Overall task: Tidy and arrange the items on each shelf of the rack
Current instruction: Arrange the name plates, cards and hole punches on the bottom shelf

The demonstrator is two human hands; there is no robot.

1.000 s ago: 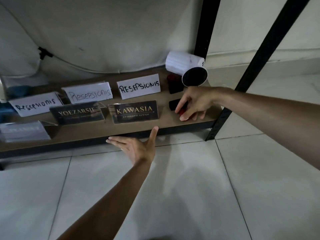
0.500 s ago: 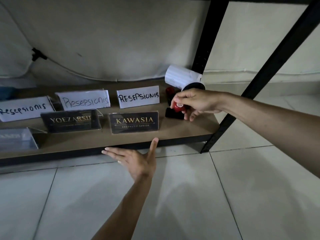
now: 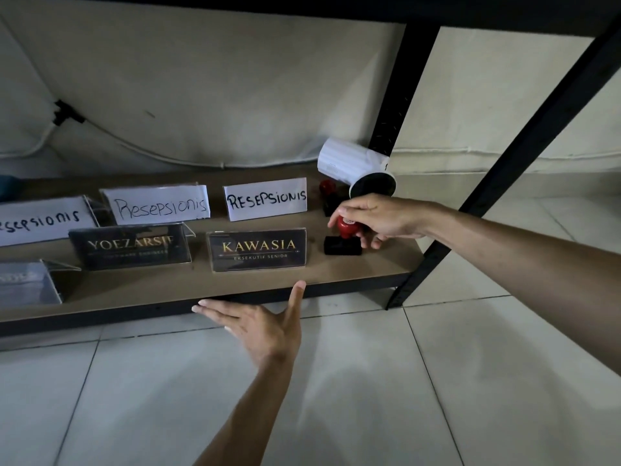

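Now upright under the right hand [image 3: 376,218], the rubber stamp [image 3: 343,242] is standing on its black rectangular base, fingers pinching its glossy red knob. Left hand [image 3: 265,326] is hovering empty, splayed, below the shelf [image 3: 201,284] edge.

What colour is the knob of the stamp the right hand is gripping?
Red, above a black base. The stamp under the right hand shows best in the head view.

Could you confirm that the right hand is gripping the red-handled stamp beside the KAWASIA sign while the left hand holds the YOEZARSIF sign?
Not quite: in the head view the left hand holds nothing, hovering open below the shelf edge. The right hand does grip the red-handled stamp beside the KAWASIA sign.
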